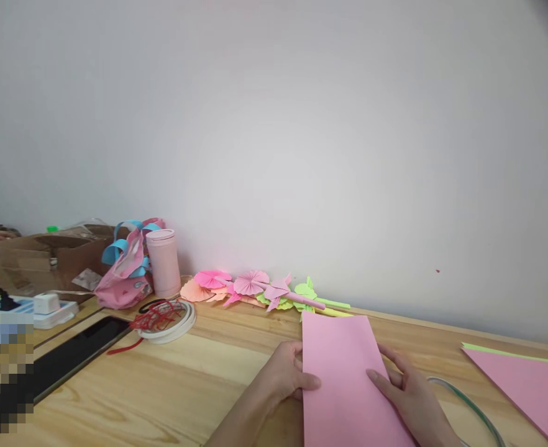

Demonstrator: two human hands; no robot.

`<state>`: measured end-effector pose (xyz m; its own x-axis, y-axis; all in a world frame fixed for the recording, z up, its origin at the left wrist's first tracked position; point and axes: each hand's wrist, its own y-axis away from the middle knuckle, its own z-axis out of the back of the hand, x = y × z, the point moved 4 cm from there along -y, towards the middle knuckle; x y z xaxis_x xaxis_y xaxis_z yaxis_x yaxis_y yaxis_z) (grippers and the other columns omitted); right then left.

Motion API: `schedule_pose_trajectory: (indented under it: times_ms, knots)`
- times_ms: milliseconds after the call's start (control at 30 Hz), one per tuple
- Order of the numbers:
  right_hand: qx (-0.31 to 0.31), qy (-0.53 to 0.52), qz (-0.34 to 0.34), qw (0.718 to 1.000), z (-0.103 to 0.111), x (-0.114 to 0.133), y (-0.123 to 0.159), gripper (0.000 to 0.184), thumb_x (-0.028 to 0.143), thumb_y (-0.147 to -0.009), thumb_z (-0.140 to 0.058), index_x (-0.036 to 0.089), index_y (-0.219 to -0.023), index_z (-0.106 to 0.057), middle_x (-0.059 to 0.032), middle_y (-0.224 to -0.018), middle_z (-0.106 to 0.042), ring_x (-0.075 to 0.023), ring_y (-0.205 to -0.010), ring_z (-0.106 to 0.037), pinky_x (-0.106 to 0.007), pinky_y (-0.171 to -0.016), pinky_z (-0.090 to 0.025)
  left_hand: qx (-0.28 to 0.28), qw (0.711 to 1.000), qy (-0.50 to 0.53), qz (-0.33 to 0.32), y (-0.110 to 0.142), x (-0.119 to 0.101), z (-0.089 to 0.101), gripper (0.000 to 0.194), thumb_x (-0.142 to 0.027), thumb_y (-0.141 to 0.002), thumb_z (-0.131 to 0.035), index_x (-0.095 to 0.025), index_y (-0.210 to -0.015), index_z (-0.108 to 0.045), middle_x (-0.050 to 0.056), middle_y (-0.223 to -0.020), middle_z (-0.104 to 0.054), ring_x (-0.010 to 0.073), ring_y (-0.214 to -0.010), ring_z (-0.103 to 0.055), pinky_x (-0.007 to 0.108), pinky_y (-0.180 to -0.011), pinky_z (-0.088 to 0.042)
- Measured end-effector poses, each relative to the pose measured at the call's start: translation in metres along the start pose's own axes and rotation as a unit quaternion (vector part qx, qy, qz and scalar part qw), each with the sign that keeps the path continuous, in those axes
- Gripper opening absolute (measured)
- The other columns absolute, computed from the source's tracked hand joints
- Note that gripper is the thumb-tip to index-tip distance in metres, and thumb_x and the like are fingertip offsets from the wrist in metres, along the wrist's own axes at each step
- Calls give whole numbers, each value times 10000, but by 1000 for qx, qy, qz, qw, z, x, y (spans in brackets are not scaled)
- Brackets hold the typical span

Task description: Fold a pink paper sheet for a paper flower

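A sheet of pink paper (343, 379) stands tilted up in front of me, held at both side edges. My left hand (286, 375) grips its left edge, thumb on the near face and fingers behind. On the right edge, my right hand (404, 385) pinches it the same way, thumb in front. The lower end of the paper runs out of the picture. Behind its top lie several folded paper flowers (251, 283) in pink, orange and green with rolled paper stems, along the wall.
At the right lies a stack of pink and green paper (525, 385), near a green-white loop (479, 413). To the left are white tape rolls (174, 323) with red string, a dark tablet-like slab (78, 354), a pink tumbler (163, 264), a pink bag (125, 279), a cardboard box (27, 264) and a power strip (57, 318).
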<state>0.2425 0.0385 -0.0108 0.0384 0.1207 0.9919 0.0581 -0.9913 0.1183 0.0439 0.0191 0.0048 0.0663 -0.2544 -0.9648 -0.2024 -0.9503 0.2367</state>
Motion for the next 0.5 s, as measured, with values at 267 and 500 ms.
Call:
schedule_pose_trajectory:
  times_ms: [267, 500]
  knots:
    - [10, 29, 3, 1000, -1, 4, 3, 759, 412, -570, -646, 173, -1195, -287, -17, -591, -683, -248, -579, -630, -349, -526, -504, 7, 1000, -5, 2, 1, 0, 0, 445, -93, -463, -662, -120, -897, -567, 65, -669, -650, 187, -605, -590, 284, -529, -432]
    - [24, 17, -12, 1000, -3, 6, 7, 807, 420, -569, -637, 169, -1229, -245, -15, -623, -691, -256, -607, -632, -353, -539, -503, 0, 1000, -1, -1, 2, -3, -1, 436, -86, -446, -670, -109, -869, -567, 39, -602, -633, 215, -611, -596, 354, -588, -452]
